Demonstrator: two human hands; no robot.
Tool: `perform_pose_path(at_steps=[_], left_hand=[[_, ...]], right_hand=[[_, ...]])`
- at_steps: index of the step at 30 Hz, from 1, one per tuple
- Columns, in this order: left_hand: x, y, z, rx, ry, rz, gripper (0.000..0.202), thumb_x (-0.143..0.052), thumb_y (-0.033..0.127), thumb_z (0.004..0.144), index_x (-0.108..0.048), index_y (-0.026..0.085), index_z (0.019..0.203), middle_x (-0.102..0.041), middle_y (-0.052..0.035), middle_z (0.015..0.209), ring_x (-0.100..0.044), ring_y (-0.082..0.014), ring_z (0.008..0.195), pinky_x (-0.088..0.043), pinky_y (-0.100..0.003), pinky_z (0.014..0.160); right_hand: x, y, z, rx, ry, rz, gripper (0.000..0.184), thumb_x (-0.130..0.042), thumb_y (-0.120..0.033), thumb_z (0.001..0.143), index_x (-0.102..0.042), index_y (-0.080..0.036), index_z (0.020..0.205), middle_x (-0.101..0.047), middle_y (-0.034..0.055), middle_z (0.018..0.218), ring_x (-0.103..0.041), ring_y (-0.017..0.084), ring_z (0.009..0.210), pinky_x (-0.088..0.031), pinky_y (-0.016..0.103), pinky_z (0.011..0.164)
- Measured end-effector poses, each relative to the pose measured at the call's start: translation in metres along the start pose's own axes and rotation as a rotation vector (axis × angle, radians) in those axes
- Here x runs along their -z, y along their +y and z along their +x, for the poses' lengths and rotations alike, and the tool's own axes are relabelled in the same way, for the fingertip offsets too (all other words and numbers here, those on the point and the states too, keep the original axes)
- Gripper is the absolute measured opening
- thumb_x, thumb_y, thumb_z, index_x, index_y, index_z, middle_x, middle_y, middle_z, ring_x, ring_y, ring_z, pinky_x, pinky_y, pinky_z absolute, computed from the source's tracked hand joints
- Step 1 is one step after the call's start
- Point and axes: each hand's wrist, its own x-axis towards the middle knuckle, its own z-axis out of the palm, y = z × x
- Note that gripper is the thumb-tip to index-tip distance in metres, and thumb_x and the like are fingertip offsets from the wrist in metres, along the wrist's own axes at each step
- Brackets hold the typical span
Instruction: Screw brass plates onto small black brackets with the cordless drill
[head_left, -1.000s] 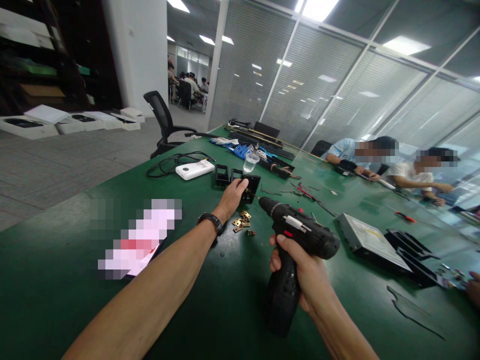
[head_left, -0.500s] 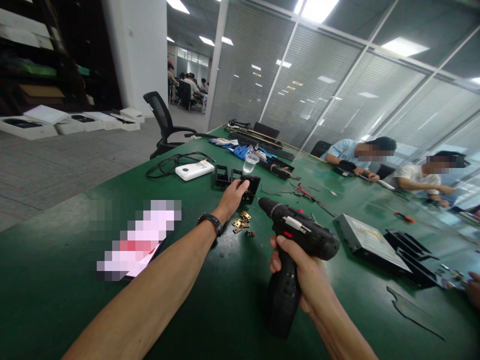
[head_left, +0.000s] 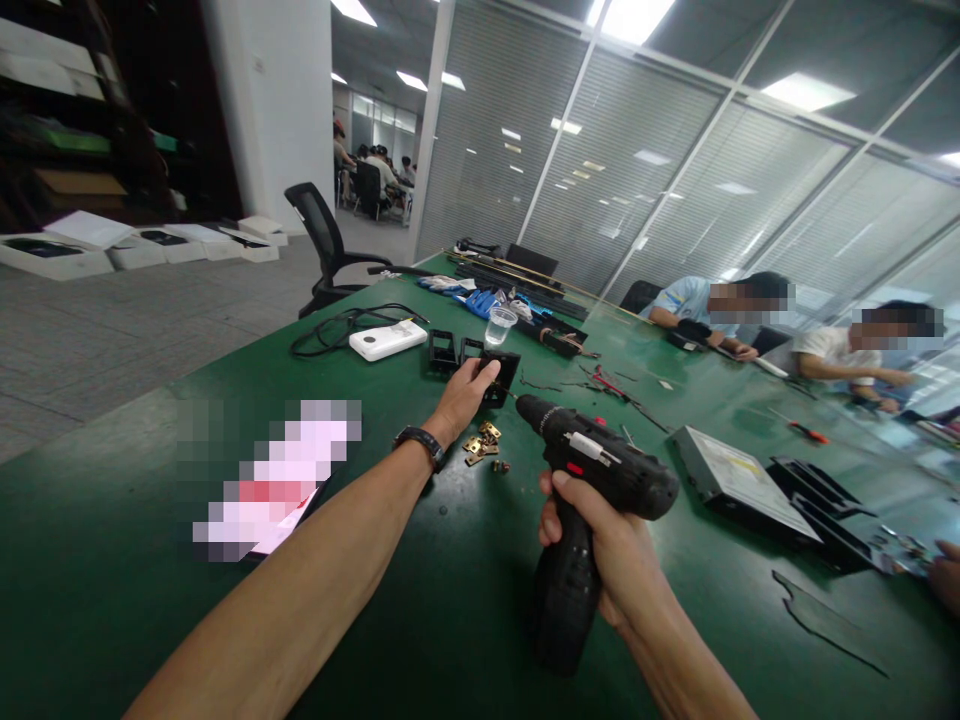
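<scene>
My right hand [head_left: 600, 525] is wrapped round the grip of a black cordless drill [head_left: 607, 460], its index finger near the red trigger area. The drill's bit points left at a small black box-like frame [head_left: 504, 378]. My left hand [head_left: 466, 395], with a dark watch on the wrist, grips that frame from the near left side. Whether the bit touches the frame I cannot tell. Just below it lie several small brass-coloured metal plates [head_left: 484, 443] and a few tiny metal pieces [head_left: 500, 466]. Another black frame [head_left: 443, 352] stands behind my left hand.
On the left are a lit phone [head_left: 277, 490], a white power bank [head_left: 388, 340] and a black cable [head_left: 322, 335]. A clear plastic cup [head_left: 500, 325] stands behind the frames. At right lies a flat metal box [head_left: 742, 485]. Two people [head_left: 720, 310] sit across the green table [head_left: 420, 620].
Both hands, the frame and the drill stay almost exactly where they were. The view has shifted very slightly, and the people across the table have moved a little.
</scene>
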Motion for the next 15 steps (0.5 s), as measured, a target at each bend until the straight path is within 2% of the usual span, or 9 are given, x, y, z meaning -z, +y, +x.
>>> perform_pose_path(at_steps=[15], left_hand=[[-0.0017, 0.0035, -0.0027, -0.012, 0.023, -0.018, 0.041, -0.06, 0.056, 0.093, -0.066, 0.017, 0.101, -0.069, -0.0061, 0.101, -0.061, -0.0201, 0.097, -0.042, -0.031, 0.089]], right_hand=[[-0.0005, -0.0016, -0.0031, 0.003, -0.001, 0.036, 0.036, -0.075, -0.049, 0.082, -0.072, -0.015, 0.094, -0.06, 0.0013, 0.053, -0.056, 0.017, 0.053, -0.041, 0.029, 0.052]])
